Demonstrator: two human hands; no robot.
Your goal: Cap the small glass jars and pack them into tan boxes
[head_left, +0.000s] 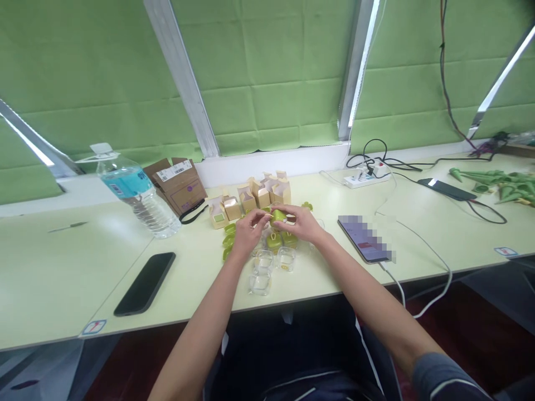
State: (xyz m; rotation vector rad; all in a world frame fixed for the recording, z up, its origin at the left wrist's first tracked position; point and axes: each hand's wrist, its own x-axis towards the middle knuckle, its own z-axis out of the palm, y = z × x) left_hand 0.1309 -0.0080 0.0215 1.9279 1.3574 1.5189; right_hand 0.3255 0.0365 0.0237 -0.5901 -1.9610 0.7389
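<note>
two hands meet over the middle of the table (62,267), just above a cluster of small parts.

hand state:
- left hand (246,231): fingers curled in, thumb and fingertips pinched on the left side of a green piece (278,216).
- right hand (303,223): fingers bent over the top and right side of the same piece, closed on it.

location: the green piece sits between both hands. it appears raised off the surface, in front of the small boxes (251,200) and above the clear cups (286,258).

hazards, as judged from this layout:

1. drop. the piece is small and gripped by fingertips only. if either pinch slips, it can fall into the cups or among the other green parts (276,240) below, where it is hard to tell apart.
2. cup loss. the cups stand close together under the wrists, and the nearest cup (259,283) is close to the table edge. a lowered forearm can push it off.
3. toppled boxes. the small boxes stand in a tight row just behind the fingers, some with flaps up. a forward reach can knock them over.
4. scatter. green rings (229,242) lie just beside the left hand. a sideways sweep of that hand can send them across the table.
5. snag. a cable (418,262) runs from the lit phone (364,238) over the edge, near the right forearm. a caught elbow can drag the phone.
6. bottle (140,195). it stands well apart to the left, so the risk is low unless the left arm swings wide.
</note>
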